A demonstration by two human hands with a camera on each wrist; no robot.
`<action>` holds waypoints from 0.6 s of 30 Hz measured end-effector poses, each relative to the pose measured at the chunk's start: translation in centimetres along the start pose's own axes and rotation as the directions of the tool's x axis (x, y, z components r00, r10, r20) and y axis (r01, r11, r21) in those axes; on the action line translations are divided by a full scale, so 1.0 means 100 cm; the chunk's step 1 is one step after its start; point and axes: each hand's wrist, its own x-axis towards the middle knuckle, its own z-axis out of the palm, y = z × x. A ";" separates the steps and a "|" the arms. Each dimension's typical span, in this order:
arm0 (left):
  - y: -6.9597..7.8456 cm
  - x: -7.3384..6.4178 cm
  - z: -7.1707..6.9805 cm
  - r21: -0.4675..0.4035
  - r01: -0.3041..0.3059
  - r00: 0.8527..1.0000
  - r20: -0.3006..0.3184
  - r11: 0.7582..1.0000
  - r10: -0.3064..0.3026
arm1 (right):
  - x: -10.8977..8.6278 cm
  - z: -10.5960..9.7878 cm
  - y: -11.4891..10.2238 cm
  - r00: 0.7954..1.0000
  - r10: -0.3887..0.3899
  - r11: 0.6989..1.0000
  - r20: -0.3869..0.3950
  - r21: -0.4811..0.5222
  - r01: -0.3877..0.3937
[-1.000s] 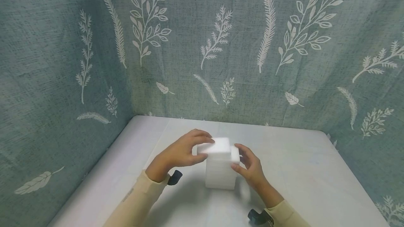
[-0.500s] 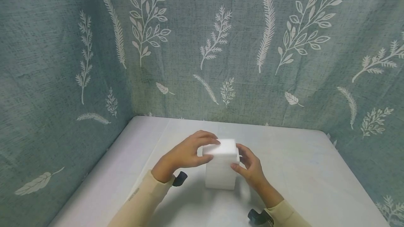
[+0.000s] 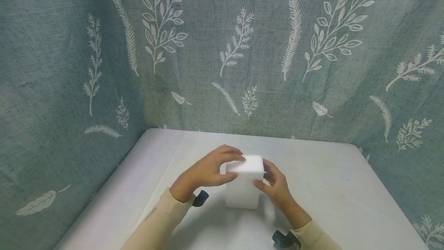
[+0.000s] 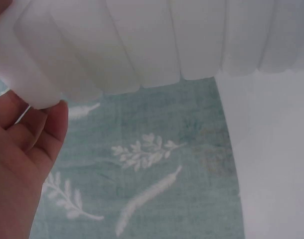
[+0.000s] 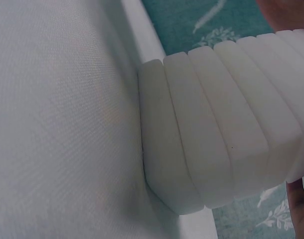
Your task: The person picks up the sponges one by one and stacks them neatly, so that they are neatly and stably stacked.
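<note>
Several white sponge blocks stand in an upright stack (image 3: 241, 196) on the table, their seams plain in the right wrist view. My left hand (image 3: 211, 167) holds the top sponge (image 3: 252, 162) from its left side, thumb on the near face and fingers over the far edge. In the left wrist view, the fingertips (image 4: 56, 117) touch that end sponge. At the right side of the stack, my right hand (image 3: 277, 186) holds the upper sponges between its thumb in front and its fingers behind. The far-side fingers are partly hidden by the stack.
The stack stands on a white-covered table (image 3: 329, 188). Green fabric (image 3: 204, 53) with white leaf prints hangs behind and along both sides. Dark wrist camera mounts (image 3: 200, 198) sit at the cuffs, close to the stack.
My left hand has slid the top sponge to the right, from overhanging on the left to sitting roughly over the stack. My right hand has stayed in place.
</note>
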 end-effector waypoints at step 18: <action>0.000 0.000 0.003 -0.011 0.017 1.000 0.010 1.000 -0.017 | -0.001 0.000 -0.001 1.000 -0.021 1.000 0.004 0.015 0.021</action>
